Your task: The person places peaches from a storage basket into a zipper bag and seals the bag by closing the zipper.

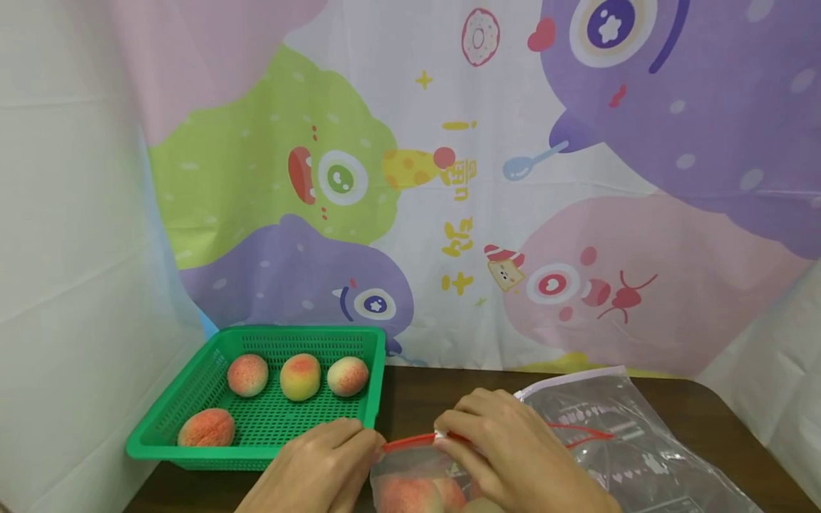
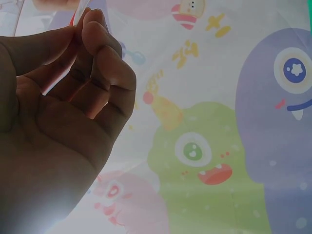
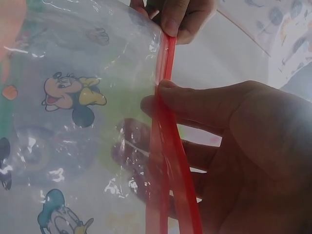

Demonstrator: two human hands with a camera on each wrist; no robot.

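Item: one clear bag (image 3: 83,146), peaches (image 1: 410,496) inside, red edge (image 1: 408,442) pinched in fingers of my left hand (image 1: 323,463) and right hand (image 1: 507,450). Item: green basket (image 1: 192,454), four more peaches (image 1: 300,377).

In my head view, the light is soft and fairly even: the printed backdrop (image 1: 423,320) shows pale and legible, while the dark counter (image 1: 423,392) reads as the dimmest surface. In my left wrist view, the left fingers (image 2: 114,70) appear backlit, their inner sides in deep shadow, bright light showing through the gaps; a white glare flares at lower left, and the backdrop looks washed out and slightly soft. In my right wrist view, exposure is duller: small white highlights speckle the red-zipped bag (image 3: 83,151), the right fingers (image 3: 200,153) are shaded, and a pale haze lightens the right edge.
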